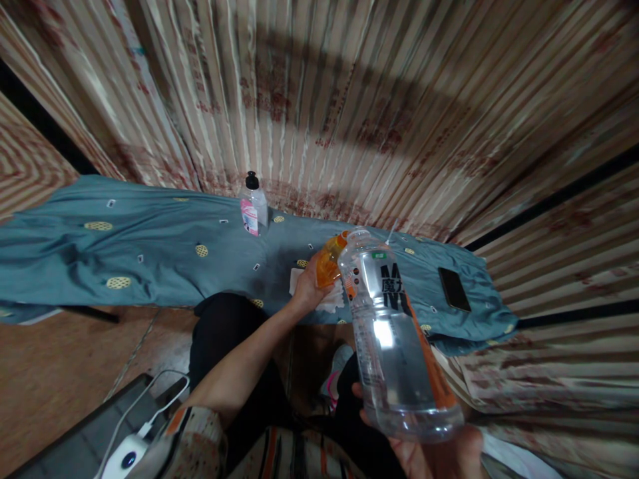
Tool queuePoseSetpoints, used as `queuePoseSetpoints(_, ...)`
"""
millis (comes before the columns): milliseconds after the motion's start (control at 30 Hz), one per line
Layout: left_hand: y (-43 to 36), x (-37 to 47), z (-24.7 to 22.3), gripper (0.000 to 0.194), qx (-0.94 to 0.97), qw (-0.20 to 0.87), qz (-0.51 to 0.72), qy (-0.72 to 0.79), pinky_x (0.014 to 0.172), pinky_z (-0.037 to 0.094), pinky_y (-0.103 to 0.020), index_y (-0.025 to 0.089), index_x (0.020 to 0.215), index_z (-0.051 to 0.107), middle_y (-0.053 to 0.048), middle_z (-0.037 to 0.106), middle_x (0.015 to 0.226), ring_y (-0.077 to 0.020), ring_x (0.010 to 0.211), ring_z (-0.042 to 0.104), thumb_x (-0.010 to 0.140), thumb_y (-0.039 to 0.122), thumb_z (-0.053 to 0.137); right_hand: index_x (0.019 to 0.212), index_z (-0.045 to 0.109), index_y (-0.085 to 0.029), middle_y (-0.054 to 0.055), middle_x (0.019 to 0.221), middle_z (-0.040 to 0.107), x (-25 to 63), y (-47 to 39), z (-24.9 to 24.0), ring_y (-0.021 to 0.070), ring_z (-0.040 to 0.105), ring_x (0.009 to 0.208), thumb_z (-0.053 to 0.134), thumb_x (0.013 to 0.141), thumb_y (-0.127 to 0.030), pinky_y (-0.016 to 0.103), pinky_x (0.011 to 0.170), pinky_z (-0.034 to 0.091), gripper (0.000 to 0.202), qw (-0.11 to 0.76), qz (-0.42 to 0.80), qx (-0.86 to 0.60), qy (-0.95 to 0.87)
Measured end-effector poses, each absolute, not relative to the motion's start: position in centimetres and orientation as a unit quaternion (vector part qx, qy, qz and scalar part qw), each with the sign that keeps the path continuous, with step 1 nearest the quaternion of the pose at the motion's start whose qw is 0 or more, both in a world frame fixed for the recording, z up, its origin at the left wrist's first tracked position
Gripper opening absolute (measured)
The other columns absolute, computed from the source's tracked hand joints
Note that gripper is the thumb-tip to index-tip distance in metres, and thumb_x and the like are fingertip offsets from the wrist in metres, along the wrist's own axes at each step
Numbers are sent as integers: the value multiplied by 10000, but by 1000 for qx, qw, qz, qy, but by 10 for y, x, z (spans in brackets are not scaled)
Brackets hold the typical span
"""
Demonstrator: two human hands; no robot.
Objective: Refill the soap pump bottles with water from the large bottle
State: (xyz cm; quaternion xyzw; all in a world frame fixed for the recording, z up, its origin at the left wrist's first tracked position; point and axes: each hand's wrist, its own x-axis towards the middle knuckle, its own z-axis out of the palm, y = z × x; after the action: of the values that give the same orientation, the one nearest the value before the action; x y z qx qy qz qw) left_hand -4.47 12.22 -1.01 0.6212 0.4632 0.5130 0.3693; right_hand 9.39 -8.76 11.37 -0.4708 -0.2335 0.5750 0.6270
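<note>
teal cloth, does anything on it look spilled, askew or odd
No spill shows. The teal cloth is rumpled toward its left end, and the white sheet near the left hand has a ragged edge, perhaps torn. The black-capped bottle stands upright and the phone lies flat.

The clear bottle (394, 339) seemingly hides part of the right hand (442, 457), cropped below.
</note>
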Motion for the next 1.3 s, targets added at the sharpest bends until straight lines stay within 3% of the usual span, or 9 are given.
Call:
queuePoseSetpoints(200,122,-44,-10,793,614,387,512,459,1016,534,-450,213,1400,421,-100,641,1297,-269,1133,655,669,115,710,1261,592,-215,97,1306,609,94,-92,114,258,637,1097,622,951,-368,471,901,555,347,629,572,-469,-239)
queuePoseSetpoints(300,123,-45,-11,792,613,387,509,464,1003,541,-440,207,1397,423,-96,666,1244,-266,1107,667,664,113,708,1294,582,-216,112,1340,610,96,-97,113,280,629,1151,603,940,-480,514,956,525,442,630,573,-467,-239)
queuePoseSetpoints(400,123,-45,-11,797,618,383,512,458,1014,534,-437,217,1398,420,-88,663,1245,-260,1116,662,661,104,702,1329,586,-329,94,1363,646,96,-100,110,345,623,1218,627,795,-709,547,969,531,657,626,577,-467,-237)
queuePoseSetpoints(467,123,-45,-11,799,621,378,517,453,1039,520,-444,216,1394,423,-93,645,1280,-264,1148,645,656,101,705,1357,565,-411,64,1348,673,96,-101,109,386,620,1230,655,701,-771,571,945,550,754,622,582,-470,-232)
queuePoseSetpoints(600,123,-44,-11,786,618,378,518,455,1055,510,-457,201,1387,431,-108,633,1293,-275,1167,635,658,101,707,1436,482,-429,68,1345,674,98,-101,108,411,650,1183,660,679,-785,599,909,568,854,613,591,-476,-221)
queuePoseSetpoints(800,125,-44,-14,792,623,367,518,456,1039,523,-456,211,1396,422,-104,628,1310,-275,1161,641,664,109,707,1413,526,-375,116,1271,716,100,-101,120,356,763,945,768,582,-753,418,715,652,944,603,606,-484,-188)
queuePoseSetpoints(1000,123,-44,-12,807,619,373,509,468,1043,521,-458,193,1395,419,-117,621,1323,-285,1184,631,653,100,722,1345,594,-368,111,1240,735,100,-103,119,341,766,942,766,605,-740,420,751,646,846,604,609,-483,-177)
queuePoseSetpoints(1300,124,-44,-13,797,616,379,517,458,1038,519,-440,208,1396,428,-96,633,1303,-266,1152,644,660,97,712,1448,457,-443,85,1376,651,118,-105,101,389,720,1056,614,634,-860,481,750,637,927,581,615,-494,-201)
